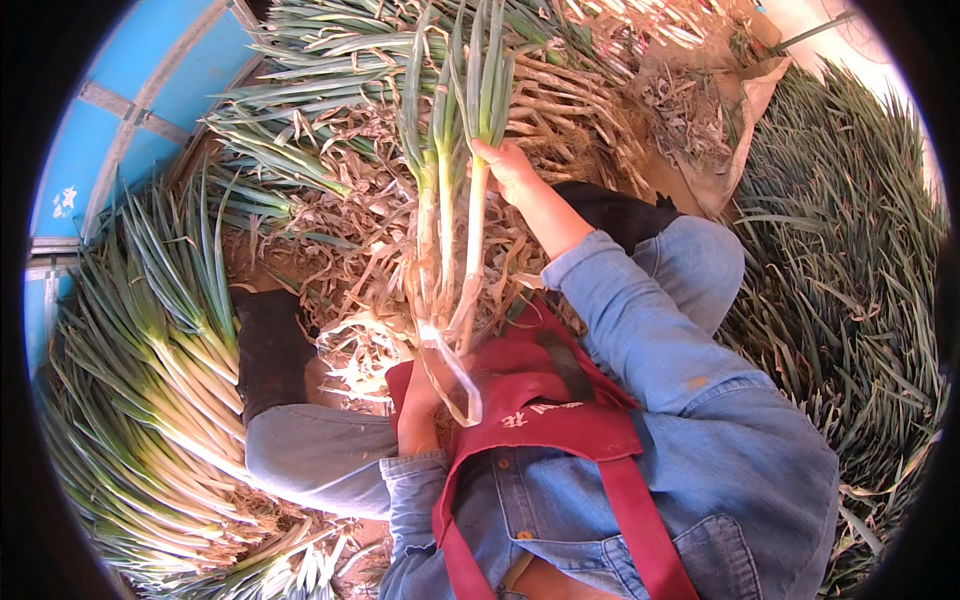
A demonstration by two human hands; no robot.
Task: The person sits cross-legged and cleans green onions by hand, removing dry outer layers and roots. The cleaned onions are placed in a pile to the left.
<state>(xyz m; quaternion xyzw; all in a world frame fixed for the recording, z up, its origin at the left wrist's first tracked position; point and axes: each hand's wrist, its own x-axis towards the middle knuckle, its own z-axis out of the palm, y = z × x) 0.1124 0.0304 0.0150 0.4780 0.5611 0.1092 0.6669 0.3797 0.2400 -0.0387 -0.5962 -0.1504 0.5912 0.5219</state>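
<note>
Several large green onions [446, 225] stand upright in front of my red apron [517, 390]. My left hand [431, 386] is closed around their lower ends, its fingers partly hidden by the stalks and a loose strip of peel. That translucent white strip [471, 397] hangs down over the hand in a loop. Higher up, my right hand [506, 169] grips the rightmost stalk [477, 217] where its white part meets the green leaves, thumb in front. The roots of the held stalks are hidden.
Dry peelings [352, 217] cover the ground before me. Unpeeled green onions [570, 105] lie behind them, and pale, cleaned-looking ones [187, 397] are stacked at my left. Dense green leaves [840, 247] fill the right side. A blue metal-framed panel [112, 120] stands at far left, a brown sheet [739, 142] at upper right.
</note>
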